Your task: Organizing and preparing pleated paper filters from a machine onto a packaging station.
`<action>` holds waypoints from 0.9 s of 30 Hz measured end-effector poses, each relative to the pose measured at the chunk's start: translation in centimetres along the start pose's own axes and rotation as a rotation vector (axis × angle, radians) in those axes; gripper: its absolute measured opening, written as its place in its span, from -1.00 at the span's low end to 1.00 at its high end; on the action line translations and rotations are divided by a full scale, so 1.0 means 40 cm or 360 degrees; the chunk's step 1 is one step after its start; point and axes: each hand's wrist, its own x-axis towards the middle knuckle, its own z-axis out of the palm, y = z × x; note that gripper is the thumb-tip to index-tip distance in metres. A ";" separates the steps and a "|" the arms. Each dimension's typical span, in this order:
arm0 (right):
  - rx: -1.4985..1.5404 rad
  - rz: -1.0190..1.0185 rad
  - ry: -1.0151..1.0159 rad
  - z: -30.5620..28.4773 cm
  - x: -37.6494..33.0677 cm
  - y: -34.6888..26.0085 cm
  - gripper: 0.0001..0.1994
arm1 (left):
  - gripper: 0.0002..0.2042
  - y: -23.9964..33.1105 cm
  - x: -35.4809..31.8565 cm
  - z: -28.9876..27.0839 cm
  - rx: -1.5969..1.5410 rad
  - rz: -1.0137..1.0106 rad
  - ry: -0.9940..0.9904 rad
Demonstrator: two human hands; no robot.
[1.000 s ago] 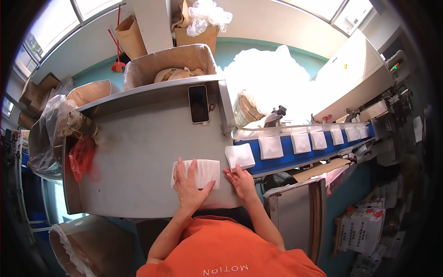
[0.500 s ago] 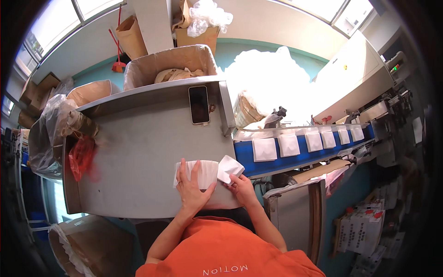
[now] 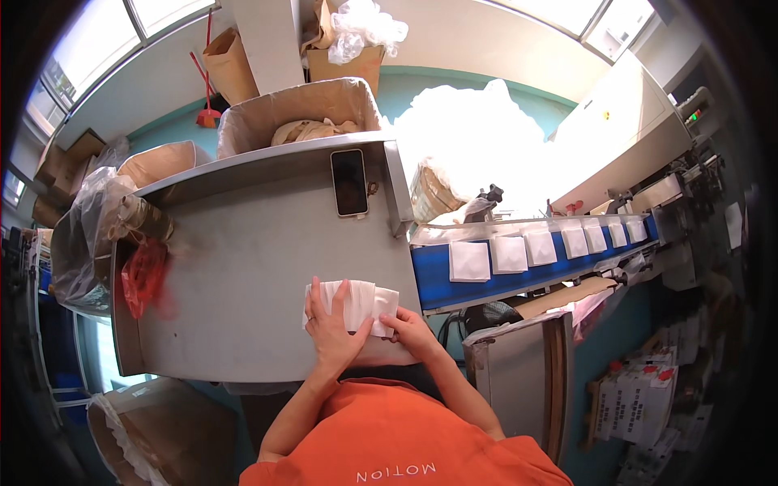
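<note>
A row of white folded paper napkins (image 3: 359,299) stands packed together on the grey metal table near its front edge. My left hand (image 3: 334,338) lies over this row, fingers spread along its far side and thumb at the near side, closed around it. At the right end, my right hand (image 3: 415,334) pinches a white folded napkin (image 3: 386,304) that rests against the row. Part of that napkin's lower edge is hidden by my fingers.
Right of the table (image 3: 235,267), a blue conveyor belt (image 3: 438,295) carries several folded napkins (image 3: 469,262). A phone (image 3: 350,184) lies at the table's far right. A red plastic bag (image 3: 143,275) hangs at the left, and a lined bin (image 3: 235,130) stands behind.
My right hand has moved left, bringing its napkin from a tilted position against the row's right end. The row has shifted slightly left. Napkins on the belt sit in different positions.
</note>
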 end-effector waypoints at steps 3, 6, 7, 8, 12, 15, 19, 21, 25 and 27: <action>0.0752 -0.0244 0.0532 -0.028 0.030 0.010 -0.73 | -0.28 -0.015 0.006 0.004 -0.0130 0.0020 0.0033; 0.0474 -0.0246 0.0616 -0.018 0.030 -0.022 -0.62 | -0.31 -0.018 0.010 0.006 -0.0301 0.0121 -0.0071; 0.0008 -0.0322 0.0537 0.017 0.005 -0.050 -0.60 | -0.32 -0.017 0.007 0.016 -0.0366 0.0183 -0.0123; -0.0169 -0.0473 0.0485 0.051 0.003 -0.049 -0.61 | -0.32 -0.013 0.004 0.023 -0.0431 0.0245 -0.0174; 0.0083 -0.0392 0.0253 0.055 0.006 -0.033 -0.67 | -0.31 0.032 -0.001 0.008 -0.0297 0.0194 -0.0114; 0.0595 -0.0072 0.0057 0.022 -0.011 -0.021 -0.71 | -0.29 0.030 -0.001 0.005 -0.0119 0.0075 -0.0063; 0.0668 0.0134 -0.0125 -0.039 -0.009 0.014 -0.75 | -0.30 0.010 0.003 0.012 -0.0160 0.0123 -0.0040; 0.0825 -0.0119 0.0325 -0.038 0.005 0.023 -0.76 | -0.30 0.006 0.003 0.016 -0.0200 0.0171 -0.0036; 0.0480 -0.0252 0.0549 -0.011 0.008 -0.024 -0.65 | -0.25 0.011 0.005 0.023 -0.0423 0.0205 -0.0087; -0.0378 -0.0543 0.0547 0.049 -0.007 -0.045 -0.55 | -0.21 0.004 0.003 0.038 -0.0595 0.0199 -0.0100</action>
